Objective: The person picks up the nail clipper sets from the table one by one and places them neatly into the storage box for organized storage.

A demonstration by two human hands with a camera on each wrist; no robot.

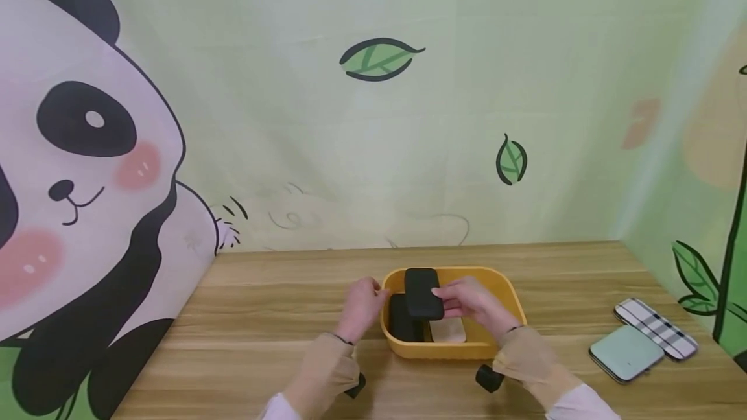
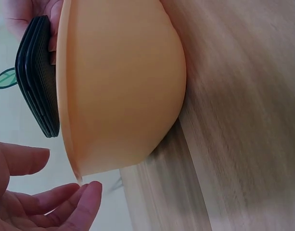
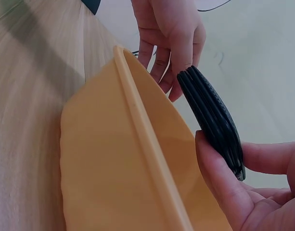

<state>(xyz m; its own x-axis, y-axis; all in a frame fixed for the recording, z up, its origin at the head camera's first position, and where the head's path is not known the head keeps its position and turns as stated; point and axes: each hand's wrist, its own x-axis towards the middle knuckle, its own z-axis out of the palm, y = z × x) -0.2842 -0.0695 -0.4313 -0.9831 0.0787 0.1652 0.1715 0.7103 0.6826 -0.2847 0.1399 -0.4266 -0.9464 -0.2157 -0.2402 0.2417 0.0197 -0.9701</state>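
Observation:
A black folded wallet (image 1: 424,294), with several thin layers along its edge in the right wrist view, is held above a yellow basket (image 1: 508,297). My right hand (image 1: 473,300) pinches its right side between thumb and fingers. My left hand (image 1: 363,306) is at the basket's left end; in the left wrist view its fingertips (image 2: 92,192) are at or very near the rim, thumb apart, holding nothing. Inside the basket lie another black flat item (image 1: 403,319) on the left and a pale beige one (image 1: 448,330) beside it, partly covered by the held wallet.
To the right on the wooden table (image 1: 262,316) lie a plaid flat case (image 1: 656,328) and a pale blue-green square one (image 1: 626,352) that touches or overlaps it. A printed backdrop (image 1: 280,115) with a panda and leaves stands behind the table.

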